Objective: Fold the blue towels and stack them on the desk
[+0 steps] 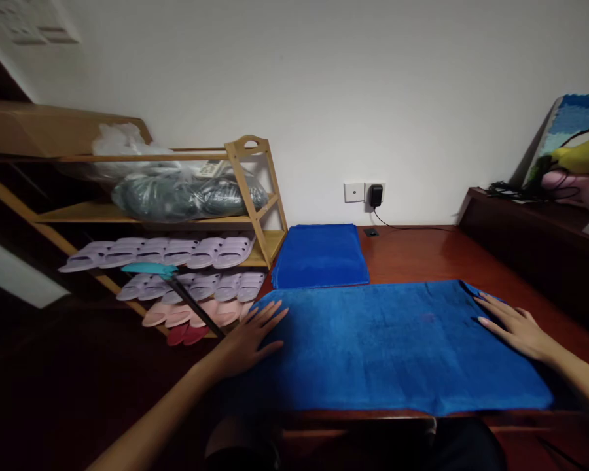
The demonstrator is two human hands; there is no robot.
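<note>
The left hand (256,341) lies palm down, fingers spread and gripping nothing, on the near-left end of a blue cloth (373,350); the right hand (520,330), fingers also apart, rests at its opposite end. The cloth stretches towards three o'clock from the left hand and nine from the right, its long axis running nine to three, neither hand nearer. At eleven o'clock, just beyond its far edge, sits a folded blue stack (319,255), closer to the left hand; the shoe rack (250,170) stands at ten.
</note>
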